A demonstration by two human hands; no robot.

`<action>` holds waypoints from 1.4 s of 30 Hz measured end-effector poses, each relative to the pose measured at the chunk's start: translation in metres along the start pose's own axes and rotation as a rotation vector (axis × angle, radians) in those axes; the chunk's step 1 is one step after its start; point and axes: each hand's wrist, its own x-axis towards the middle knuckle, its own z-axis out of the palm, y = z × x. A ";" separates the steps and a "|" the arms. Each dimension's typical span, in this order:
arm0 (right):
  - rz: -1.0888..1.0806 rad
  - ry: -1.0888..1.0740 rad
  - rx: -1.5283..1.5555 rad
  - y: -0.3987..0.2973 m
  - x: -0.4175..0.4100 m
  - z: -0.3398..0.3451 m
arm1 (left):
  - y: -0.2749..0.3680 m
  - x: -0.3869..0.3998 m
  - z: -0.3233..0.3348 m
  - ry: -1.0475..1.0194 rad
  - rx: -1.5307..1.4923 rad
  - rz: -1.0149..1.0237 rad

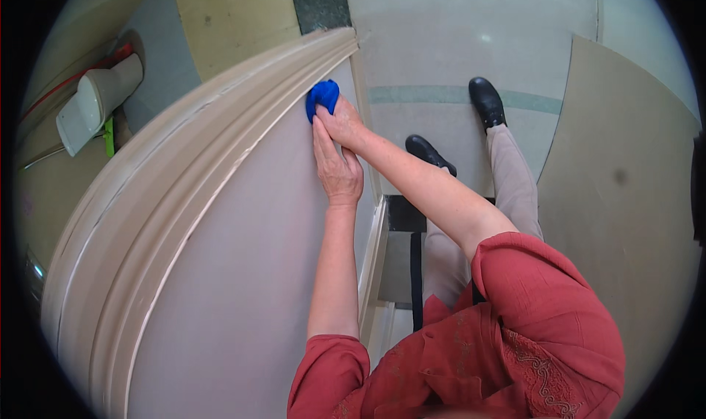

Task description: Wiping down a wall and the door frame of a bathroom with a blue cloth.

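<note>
My right hand (343, 122) grips a bunched blue cloth (322, 98) and presses it to the pale panel (237, 286) near its moulded edge. Just below the cloth, my left hand (339, 173) lies against the same panel with its fingers extended, close to the right wrist. The fingertips of the left hand reach the cloth's lower edge; whether they hold any of it cannot be told. A beige moulded trim (165, 198) curves along the panel's left side.
At the far left, beyond the trim, stand a white toilet (96, 105) and a bright green object (109, 137). A tiled floor with a green stripe (424, 94) lies under my black shoes (487, 103). A plain beige surface (618, 209) rises at the right.
</note>
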 end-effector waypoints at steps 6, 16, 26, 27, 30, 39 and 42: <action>-0.095 0.048 0.072 0.071 -0.012 0.004 | -0.024 -0.020 0.040 -0.069 0.081 -0.013; 0.525 -0.269 0.224 0.212 -0.063 0.033 | -0.071 -0.115 0.071 -0.300 0.088 -0.236; -0.003 0.147 -0.052 0.142 0.109 -0.019 | -0.040 0.016 0.089 -0.100 -0.236 -0.273; 0.002 0.142 -0.047 0.148 0.096 -0.014 | -0.038 0.012 0.088 -0.050 -0.306 -0.288; 0.053 0.143 0.124 0.197 0.039 0.016 | -0.042 -0.017 0.085 -0.049 -0.219 -0.321; 0.720 0.055 0.981 0.328 -0.137 0.077 | -0.031 -0.072 0.115 -0.105 -0.256 -0.540; 0.638 0.017 0.390 0.245 -0.080 0.072 | -0.038 -0.076 0.078 -0.068 -0.188 -0.538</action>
